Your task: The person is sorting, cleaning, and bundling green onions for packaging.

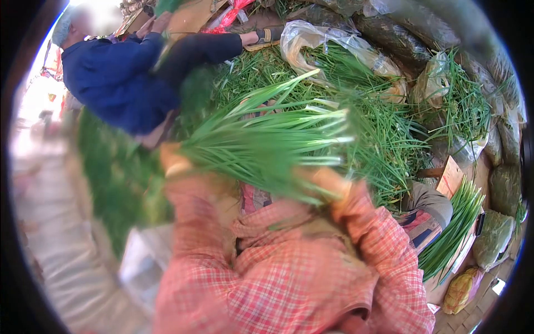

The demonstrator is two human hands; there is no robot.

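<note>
A bunch of garlic chives point(267, 133), long green leaves with pale stem ends pointing right, is held up in front of my chest. My left hand point(175, 158), blurred by motion, is closed around the leafy end at the left. Under the stem side, my right hand point(328, 182) grips the bunch from below; the blurred leaves partly cover its fingers. Both hands look orange, perhaps gloved. Beyond the bunch lies a heap of loose chives point(384, 145).
A person in a dark blue jacket point(119, 72) sits at the upper left. More greens point(122, 183) lie at my left. A clear plastic bag point(303, 42) and several packed bags point(406, 28) line the back. Neat chives point(456, 228) rest on a board at the right.
</note>
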